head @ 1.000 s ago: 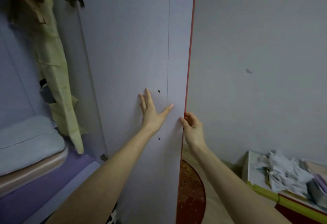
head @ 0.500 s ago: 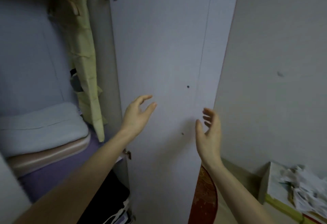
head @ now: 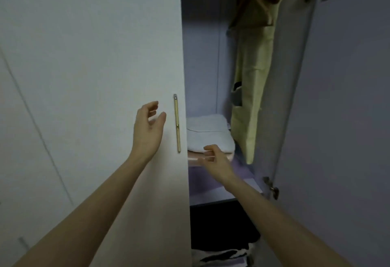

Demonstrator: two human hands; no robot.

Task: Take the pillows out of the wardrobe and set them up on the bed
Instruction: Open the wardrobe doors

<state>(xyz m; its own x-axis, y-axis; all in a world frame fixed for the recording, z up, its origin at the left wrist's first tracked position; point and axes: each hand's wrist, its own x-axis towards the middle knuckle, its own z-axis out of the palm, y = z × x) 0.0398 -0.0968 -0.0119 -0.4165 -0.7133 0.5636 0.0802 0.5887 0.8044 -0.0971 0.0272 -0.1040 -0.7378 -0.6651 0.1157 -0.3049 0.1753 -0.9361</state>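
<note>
Your left hand [head: 148, 128] was raised in front of the closed white wardrobe door [head: 95, 76], fingers loosely curled and thumb apart, gripping nothing; it sat just to the left of the slim gold door handle [head: 176, 123] without touching it. Your right hand [head: 215, 159] reached into the open compartment, fingers half-curled and spread, also empty. The pillows lay stacked on the purple shelf [head: 211, 184] inside the wardrobe: a white pillow [head: 207, 133] on top and a pink pillow [head: 194, 157] beneath it, of which only the front edge showed. Your right hand was right at the front of that stack, its fingertips overlapping the pink pillow's edge and the lower front of the white one; whether they actually touched the fabric could not be told from this angle. Your left hand was well to the left of the stack, with the door edge and handle between them. To the right of the pillows a pale green garment [head: 251, 89] hung down, its lower end dropping past the level of the stack, just beside the white pillow. The open right door [head: 341, 119] stood at the far right with a hinge [head: 271, 187] near shelf height. Below the shelf, dark folded items [head: 223, 230] filled the lower compartment.
</note>
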